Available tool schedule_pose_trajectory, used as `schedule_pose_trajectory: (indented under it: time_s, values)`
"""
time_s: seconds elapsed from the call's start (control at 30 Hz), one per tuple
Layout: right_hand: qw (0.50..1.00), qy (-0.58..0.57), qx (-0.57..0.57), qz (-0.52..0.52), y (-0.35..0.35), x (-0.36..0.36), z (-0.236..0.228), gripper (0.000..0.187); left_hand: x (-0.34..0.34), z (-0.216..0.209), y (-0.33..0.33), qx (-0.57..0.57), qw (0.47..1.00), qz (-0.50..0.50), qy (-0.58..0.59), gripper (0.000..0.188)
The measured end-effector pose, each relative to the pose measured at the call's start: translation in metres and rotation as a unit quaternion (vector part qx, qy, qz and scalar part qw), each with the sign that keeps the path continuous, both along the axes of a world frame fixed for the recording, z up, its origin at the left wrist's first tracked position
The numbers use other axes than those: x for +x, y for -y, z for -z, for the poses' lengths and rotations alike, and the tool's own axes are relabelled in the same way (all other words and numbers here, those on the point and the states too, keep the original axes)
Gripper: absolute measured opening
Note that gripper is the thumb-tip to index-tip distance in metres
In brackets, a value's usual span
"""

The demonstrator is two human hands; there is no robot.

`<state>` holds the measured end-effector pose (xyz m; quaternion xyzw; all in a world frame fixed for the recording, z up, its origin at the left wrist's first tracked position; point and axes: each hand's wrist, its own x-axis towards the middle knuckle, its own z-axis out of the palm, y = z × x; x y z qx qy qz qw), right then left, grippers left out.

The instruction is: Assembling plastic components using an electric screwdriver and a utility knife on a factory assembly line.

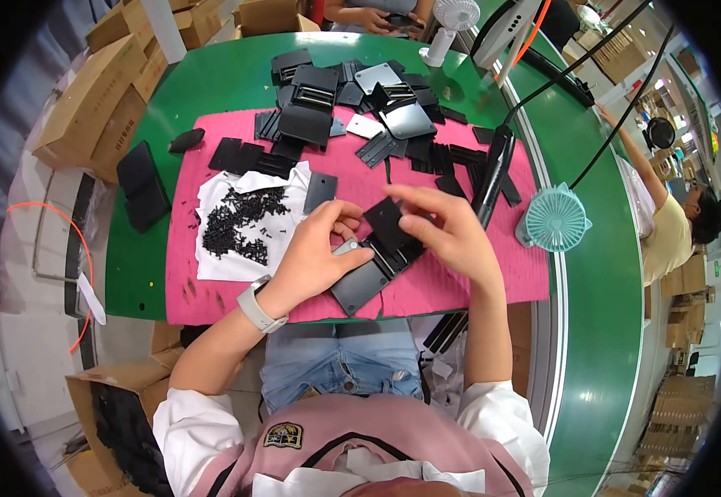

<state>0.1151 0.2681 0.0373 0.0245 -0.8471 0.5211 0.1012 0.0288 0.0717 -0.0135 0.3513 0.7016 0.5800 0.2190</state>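
Observation:
In front of my body, my left hand [319, 248] is closed on a dark hinged metal bracket [355, 287], its thumb lying across the bracket's top. The bracket rests low over the front edge of the pink mat [501, 273], with slim bars across its middle. My right hand [453, 230] pinches a small black plate [386, 224] between thumb and fingers, tilted just above the bracket. Whether plate and bracket touch is unclear. Left of my left hand, many small black screws [240, 217] lie heaped on a white cloth or paper [211, 267]. A grey plate [320, 192] lies beside it.
Behind my hands is a heap of black plates and brackets [307, 120]. A black electric screwdriver [493, 178] and a teal fan [555, 217] stand at the right. A black folded part [142, 187] lies left on the green table [133, 286]. Other people are at the far side and right.

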Motion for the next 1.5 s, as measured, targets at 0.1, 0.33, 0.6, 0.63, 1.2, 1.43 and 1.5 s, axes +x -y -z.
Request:
schedule_pose_trajectory:
  time_s: [0.1, 0.33, 0.6, 0.63, 1.2, 1.43, 1.5]
  values:
    - [0.997, 0.053, 0.042, -0.03, 0.005, 0.005, 0.001, 0.034, -0.001, 0.003, 0.004, -0.002, 0.999, 0.029, 0.036, 0.054]
    - [0.995, 0.08, 0.055, 0.021, 0.012, 0.022, 0.003, 0.032, 0.003, -0.003, 0.005, -0.01, 1.0, 0.009, 0.014, 0.041]
    - [0.974, 0.025, 0.186, 0.124, 0.034, 0.024, 0.003, 0.035, 0.01, -0.011, 0.008, -0.007, 0.998, -0.023, -0.061, 0.028]
    - [0.968, 0.024, 0.207, 0.138, 0.034, 0.025, 0.002, 0.039, 0.012, -0.013, 0.008, -0.006, 0.994, -0.022, -0.104, 0.028]
    - [0.932, -0.069, 0.323, 0.147, 0.05, 0.042, 0.008, 0.042, 0.009, -0.014, -0.003, 0.013, 0.998, -0.037, -0.041, 0.01]
    - [0.943, -0.043, 0.304, 0.127, 0.038, 0.042, -0.002, 0.048, 0.009, -0.026, 0.014, -0.015, 0.943, -0.127, -0.306, 0.01]
    - [0.896, -0.092, 0.346, 0.263, 0.019, 0.044, -0.001, 0.046, -0.001, -0.03, 0.035, -0.034, 0.897, -0.228, -0.378, 0.013]
